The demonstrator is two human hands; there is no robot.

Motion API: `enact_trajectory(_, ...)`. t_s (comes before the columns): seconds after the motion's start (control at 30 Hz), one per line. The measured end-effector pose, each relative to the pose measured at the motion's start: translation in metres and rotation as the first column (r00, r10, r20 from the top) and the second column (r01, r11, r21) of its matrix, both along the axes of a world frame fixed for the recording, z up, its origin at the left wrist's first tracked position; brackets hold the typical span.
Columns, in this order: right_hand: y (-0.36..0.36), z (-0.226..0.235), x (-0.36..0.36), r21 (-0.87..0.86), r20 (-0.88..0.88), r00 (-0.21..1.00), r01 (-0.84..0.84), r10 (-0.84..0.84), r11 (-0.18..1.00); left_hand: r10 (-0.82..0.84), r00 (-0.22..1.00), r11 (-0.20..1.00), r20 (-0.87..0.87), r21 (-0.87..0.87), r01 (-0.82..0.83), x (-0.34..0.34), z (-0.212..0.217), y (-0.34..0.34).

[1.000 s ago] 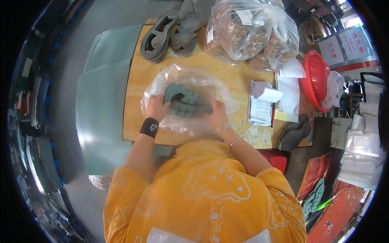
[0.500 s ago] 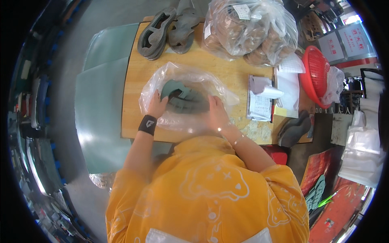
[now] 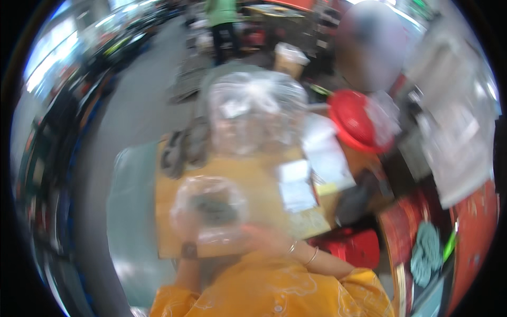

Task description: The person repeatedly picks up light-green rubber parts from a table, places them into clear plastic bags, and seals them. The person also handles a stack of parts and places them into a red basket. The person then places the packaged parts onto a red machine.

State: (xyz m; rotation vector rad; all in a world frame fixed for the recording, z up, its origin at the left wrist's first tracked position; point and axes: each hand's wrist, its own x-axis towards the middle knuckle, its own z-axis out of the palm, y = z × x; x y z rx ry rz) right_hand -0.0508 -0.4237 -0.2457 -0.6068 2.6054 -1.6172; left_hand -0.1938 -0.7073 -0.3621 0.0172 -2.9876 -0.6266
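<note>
The whole view was smeared by motion blur, so fine detail could not be read. The largest item was the rectangular light-brown wooden worktable [image 3: 174,232], with a pale green sheet-like surface [image 3: 127,211] lying along its left side. At the table's far end stood a big clear plastic bag stuffed with pale brownish pieces [image 3: 256,113], and just left of it lay a pile of dark grey moulded pieces [image 3: 182,150]. To the right, a round red plastic basket [image 3: 351,121] sat at the table's far right corner, with white paper sheets [image 3: 325,161] spread between it and the table centre. On the near part of the table rested a smaller clear plastic bag holding dark grey-green pieces [image 3: 211,206], directly before the person in the orange patterned shirt [image 3: 274,290]. The left hand [image 3: 185,227], a dark wristband [image 3: 188,250] on its wrist, lay against the bag's near left edge; the right hand [image 3: 261,235], thin bangles [image 3: 301,252] on its wrist, lay against the bag's near right edge. Both hands touched the plastic, but blur prevented telling how far the fingers were spread or whether they gripped the film. A second person in a green top [image 3: 222,21] stood well apart at the far end of the aisle.
</note>
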Motion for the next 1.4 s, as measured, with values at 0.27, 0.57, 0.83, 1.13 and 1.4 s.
enact_trajectory(0.27,0.174,0.062,0.247,0.031,-0.158,0.586,0.807,-0.794,0.590,-0.812,0.560,0.207,-0.167,0.815,0.542,0.105,0.088,0.315)
enact_trajectory(0.57,0.299,0.104,0.551,0.092,-0.120,-0.528,0.838,-0.841,-0.539,-0.987,-0.150,0.020,0.066,0.956,0.292,0.367,0.140,0.606)
enact_trajectory(0.83,0.349,0.091,0.560,0.615,-0.025,-0.409,0.713,-0.912,-0.337,-0.901,-0.369,-0.012,0.227,0.838,0.545,0.423,0.144,0.705)
enact_trajectory(1.13,0.363,0.106,0.558,0.639,0.023,-0.290,0.740,-0.957,-0.209,-0.900,-0.415,-0.019,0.131,0.941,0.339,0.414,0.144,0.695)
enact_trajectory(1.4,0.365,0.103,0.556,0.542,-0.113,-0.107,0.827,-0.988,-0.151,-0.945,-0.307,-0.200,-0.112,0.942,0.271,0.425,0.188,0.659)
